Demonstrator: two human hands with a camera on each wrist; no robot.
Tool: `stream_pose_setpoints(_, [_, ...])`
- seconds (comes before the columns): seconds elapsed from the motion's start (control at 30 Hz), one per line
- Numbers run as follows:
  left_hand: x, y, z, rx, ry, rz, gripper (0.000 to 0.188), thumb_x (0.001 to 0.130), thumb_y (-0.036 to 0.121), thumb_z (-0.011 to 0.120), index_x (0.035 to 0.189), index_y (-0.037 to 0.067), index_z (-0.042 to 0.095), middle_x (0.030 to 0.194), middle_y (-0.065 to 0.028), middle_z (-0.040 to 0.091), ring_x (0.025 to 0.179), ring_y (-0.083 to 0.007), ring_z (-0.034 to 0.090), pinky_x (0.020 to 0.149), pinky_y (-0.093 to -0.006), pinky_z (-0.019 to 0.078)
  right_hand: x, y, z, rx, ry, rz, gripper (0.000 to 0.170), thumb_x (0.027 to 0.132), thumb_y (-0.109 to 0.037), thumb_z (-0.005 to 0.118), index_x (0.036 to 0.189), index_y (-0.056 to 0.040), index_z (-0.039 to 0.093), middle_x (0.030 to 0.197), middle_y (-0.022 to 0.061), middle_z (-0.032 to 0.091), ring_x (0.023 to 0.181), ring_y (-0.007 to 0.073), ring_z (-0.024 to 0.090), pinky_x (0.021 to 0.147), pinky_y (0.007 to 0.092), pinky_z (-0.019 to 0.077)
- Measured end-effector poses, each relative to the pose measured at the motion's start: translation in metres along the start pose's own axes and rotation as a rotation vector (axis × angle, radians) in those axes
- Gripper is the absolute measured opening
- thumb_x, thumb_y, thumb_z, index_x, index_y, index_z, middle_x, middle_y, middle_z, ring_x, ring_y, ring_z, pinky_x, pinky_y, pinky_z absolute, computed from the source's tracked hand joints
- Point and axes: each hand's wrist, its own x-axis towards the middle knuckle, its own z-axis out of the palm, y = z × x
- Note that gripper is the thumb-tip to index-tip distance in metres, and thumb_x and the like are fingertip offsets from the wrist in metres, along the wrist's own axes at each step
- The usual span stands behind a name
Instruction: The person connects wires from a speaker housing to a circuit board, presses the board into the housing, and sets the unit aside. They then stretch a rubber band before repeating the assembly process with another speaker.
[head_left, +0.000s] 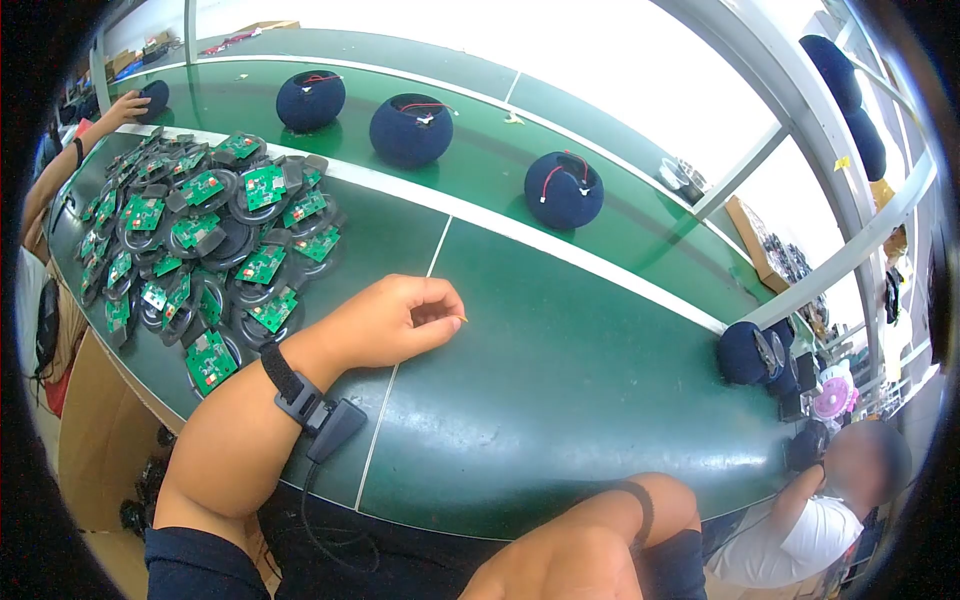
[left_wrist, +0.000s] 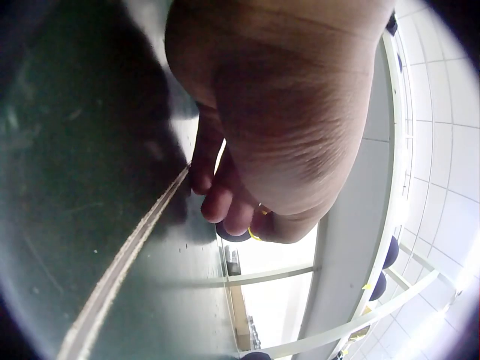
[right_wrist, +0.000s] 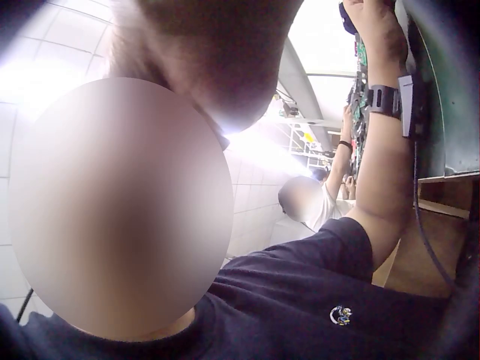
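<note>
My left hand (head_left: 405, 320) is over the green worktop near its white seam line, fingers curled and thumb tip against the index finger. A small yellow strip (left_wrist: 255, 235) sticks out from the pinch in the left wrist view. Raised close to my head, my right hand (head_left: 560, 570) shows only partly at the bottom edge of the head view. In the right wrist view, the right hand (right_wrist: 210, 60) is up by the face, its fingers hidden. To the left of my left hand lies a heap of black round parts with green circuit boards (head_left: 265, 187).
Beyond a white rail, a green strip carries dark blue round shells (head_left: 412, 135) with red wires. More dark shells (head_left: 745, 353) stand by a metal post at right. Another person (head_left: 800, 530) sits there; another person's arm (head_left: 85, 140) reaches in at far left.
</note>
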Motion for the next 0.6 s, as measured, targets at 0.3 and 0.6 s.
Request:
stream_pose_setpoints(0.3, [0.0, -0.001, 0.001, -0.001, 0.003, 0.0, 0.014, 0.095, 0.018, 0.071, 0.102, 0.006, 0.071, 0.09, -0.0024, 0.072, 0.083, -0.0103, 0.064, 0.076, -0.0274, 0.0504, 0.01, -0.011, -0.011, -0.039, -0.084, -0.019, 0.008, 0.091, -0.007, 0.076, 0.093, -0.0057, 0.068, 0.089, 0.009, 0.071, 0.084, 0.0271, 0.062, 0.071, 0.0345, 0.0491])
stream_pose_setpoints(0.6, [0.001, -0.004, 0.001, -0.038, 0.002, 0.001, 0.014, 0.096, 0.018, 0.072, 0.103, 0.006, 0.071, 0.089, -0.0008, 0.071, 0.082, -0.0075, 0.062, 0.074, -0.0258, 0.0497, 0.017, -0.049, -0.026, -0.29, 0.289, -0.114, 0.019, 0.096, -0.016, 0.062, 0.108, -0.0147, 0.048, 0.075, 0.0016, 0.057, 0.075, 0.0193, 0.05, 0.067, 0.0342, 0.0391])
